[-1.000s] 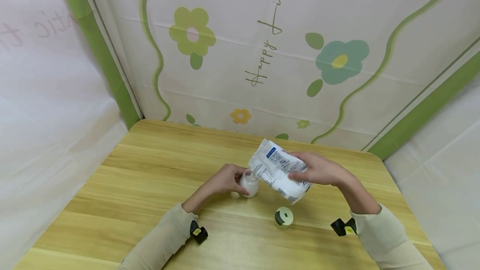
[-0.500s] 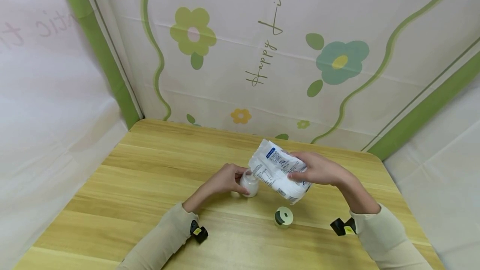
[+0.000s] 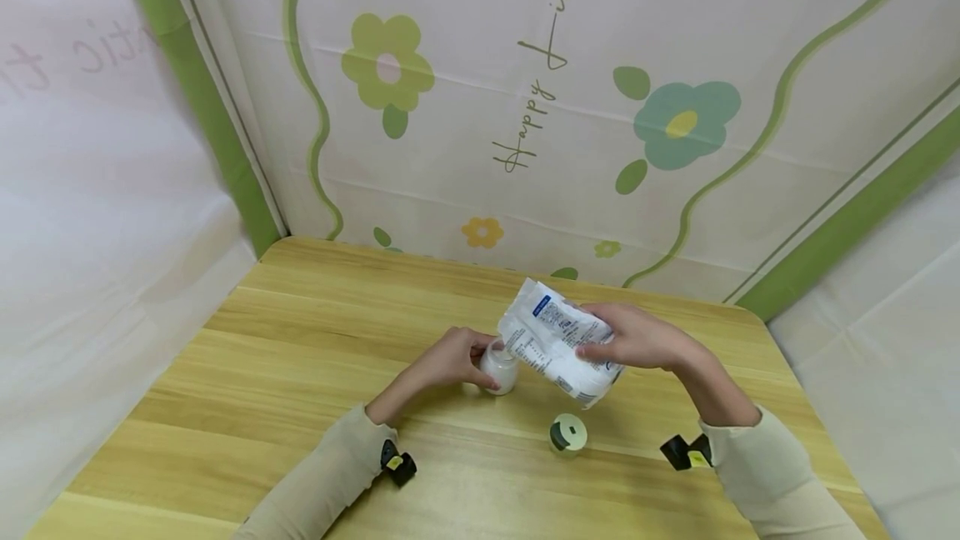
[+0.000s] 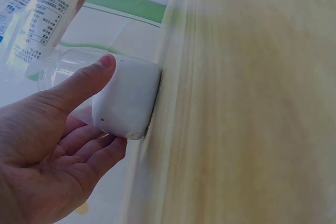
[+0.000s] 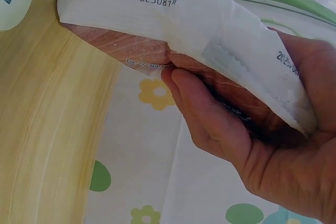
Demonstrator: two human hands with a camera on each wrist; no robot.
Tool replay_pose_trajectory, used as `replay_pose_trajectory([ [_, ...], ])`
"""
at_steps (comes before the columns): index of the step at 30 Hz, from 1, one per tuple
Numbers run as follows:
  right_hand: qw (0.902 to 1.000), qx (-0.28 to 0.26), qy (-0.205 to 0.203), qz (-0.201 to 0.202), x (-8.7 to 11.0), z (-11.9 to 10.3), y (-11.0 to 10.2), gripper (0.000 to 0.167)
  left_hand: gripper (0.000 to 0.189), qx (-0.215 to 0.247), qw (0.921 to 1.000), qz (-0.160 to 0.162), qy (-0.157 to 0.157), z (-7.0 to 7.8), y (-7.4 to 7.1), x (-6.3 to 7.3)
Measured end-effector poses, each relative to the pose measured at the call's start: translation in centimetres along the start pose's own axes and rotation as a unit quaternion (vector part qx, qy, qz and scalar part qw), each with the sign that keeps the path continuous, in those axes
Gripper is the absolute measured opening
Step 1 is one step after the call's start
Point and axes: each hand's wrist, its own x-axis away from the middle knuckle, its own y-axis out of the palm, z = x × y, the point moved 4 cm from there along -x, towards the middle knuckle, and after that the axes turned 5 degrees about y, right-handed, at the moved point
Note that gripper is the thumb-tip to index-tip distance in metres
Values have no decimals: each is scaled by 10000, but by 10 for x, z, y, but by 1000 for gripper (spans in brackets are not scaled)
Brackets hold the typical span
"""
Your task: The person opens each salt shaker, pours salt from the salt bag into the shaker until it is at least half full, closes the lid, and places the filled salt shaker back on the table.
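Note:
A small clear jar (image 3: 499, 373) with white contents in its lower part stands upright on the wooden table. My left hand (image 3: 452, 359) holds it from the left, thumb on one side and fingers on the other, as the left wrist view of the jar (image 4: 128, 95) shows. Above it, my right hand (image 3: 637, 338) grips a white printed bag (image 3: 551, 336), which tilts down to the left. The bag's lower left edge overlaps the jar's mouth. In the right wrist view the bag (image 5: 194, 22) shows a barcode and a reddish-brown side, with fingers curled beneath it.
A pale round lid (image 3: 572, 433) with dark patches lies on the table (image 3: 300, 357) just in front of the bag. Behind the table hangs a white curtain (image 3: 450, 140) with printed flowers, and more curtain stands at both sides.

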Motion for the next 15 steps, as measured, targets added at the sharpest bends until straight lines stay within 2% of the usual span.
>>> replay_pose_trajectory([
  [15, 9999, 94, -96, 55, 0, 1, 0, 47, 55, 23, 10000, -32, -29, 0, 0, -1],
])
